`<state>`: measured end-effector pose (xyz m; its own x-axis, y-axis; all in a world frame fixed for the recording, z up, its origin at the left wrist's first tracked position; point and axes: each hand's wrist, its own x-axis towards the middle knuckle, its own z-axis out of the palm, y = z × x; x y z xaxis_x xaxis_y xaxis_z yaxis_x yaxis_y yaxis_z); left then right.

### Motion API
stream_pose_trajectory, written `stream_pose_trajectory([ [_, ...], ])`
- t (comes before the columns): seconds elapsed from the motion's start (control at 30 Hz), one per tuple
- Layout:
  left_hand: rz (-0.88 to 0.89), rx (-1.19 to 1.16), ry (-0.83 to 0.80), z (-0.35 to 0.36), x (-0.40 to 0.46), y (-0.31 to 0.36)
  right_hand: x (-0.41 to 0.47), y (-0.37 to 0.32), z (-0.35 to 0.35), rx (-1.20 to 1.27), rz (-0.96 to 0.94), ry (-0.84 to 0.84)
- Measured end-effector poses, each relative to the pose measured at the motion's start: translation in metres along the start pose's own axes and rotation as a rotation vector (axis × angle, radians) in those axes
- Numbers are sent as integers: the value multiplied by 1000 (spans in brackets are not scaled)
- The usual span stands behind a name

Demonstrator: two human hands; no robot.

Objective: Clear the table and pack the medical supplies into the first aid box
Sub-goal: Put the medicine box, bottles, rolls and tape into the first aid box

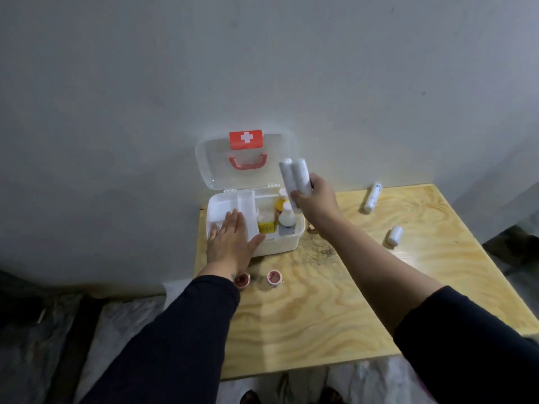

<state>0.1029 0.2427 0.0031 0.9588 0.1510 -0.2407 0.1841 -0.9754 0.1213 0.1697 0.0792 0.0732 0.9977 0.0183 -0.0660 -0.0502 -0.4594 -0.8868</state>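
The white first aid box (287, 243) stands open at the table's back left, its clear lid (210, 158) with a red cross leaning on the wall. Inside are a white divider tray (246, 204), a yellow carton (266, 227) and two bottles (287, 218). My left hand (232, 239) lies flat, fingers spread, on the tray and the box's front rim. My right hand (316, 201) holds two white bandage rolls (294, 177) upright above the box's right side. Two more bandage rolls, a long roll (372, 198) and a short roll (395, 235), lie on the table to the right. Two tape rolls, the left tape roll (242, 280) and the right tape roll (274, 277), sit in front of the box.
The plywood table (335, 316) stands against a grey wall (262, 68). Its left edge runs just left of the box. Dark and pale covered floor lies to the left and below. My shoes (250, 398) show under the front edge.
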Motion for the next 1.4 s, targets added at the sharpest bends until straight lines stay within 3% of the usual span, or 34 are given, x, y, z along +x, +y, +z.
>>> stream_pose_trajectory([
  [0.13, 4, 1, -15, 1, -1, 0, -12, -4, 34, -14, 10, -112],
  [0.4, 23, -41, 23, 1, -1, -3, -13, 11, 69, -117, 35, -134],
  [1.4, 17, 7, -3, 4, 3, -4, -2, 10, 65, -322, -155, -158],
])
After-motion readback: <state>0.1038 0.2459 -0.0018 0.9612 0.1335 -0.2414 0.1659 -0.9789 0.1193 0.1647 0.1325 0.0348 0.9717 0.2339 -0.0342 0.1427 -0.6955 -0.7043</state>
